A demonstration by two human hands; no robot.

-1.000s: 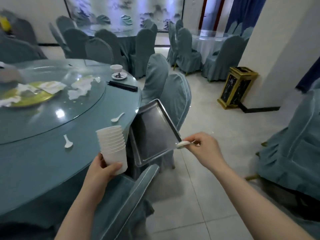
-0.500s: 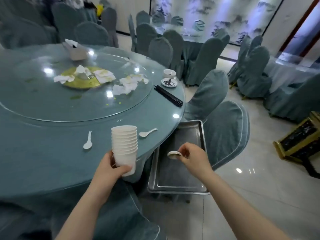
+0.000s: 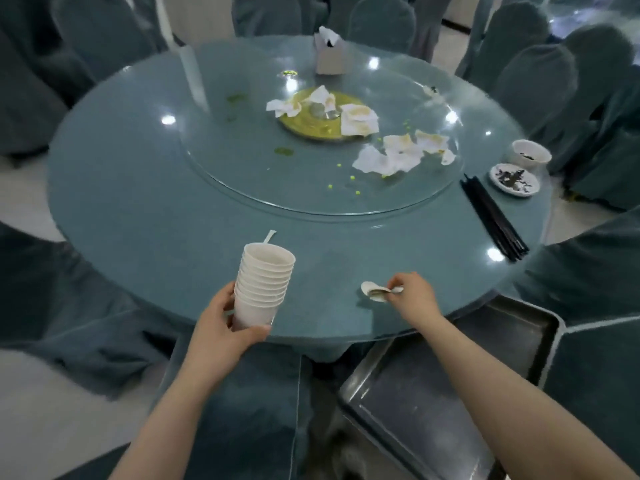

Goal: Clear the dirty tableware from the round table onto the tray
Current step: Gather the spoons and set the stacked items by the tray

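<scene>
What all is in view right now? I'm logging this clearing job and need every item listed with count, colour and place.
stack of cups: one stack, white, held above near table edge
spoons: two it seems, white, near edge
spoon handle: one, white, behind the stack
chopsticks: one bundle, black, right side
small bowl: one, white, far right
saucer: one, white, soiled, beside bowl
napkins: several, white, on glass turntable
tissue box: one, far side
tray: one, metal, on chair, lower right
left hand: grips stack
right hand: pinches spoons
</scene>
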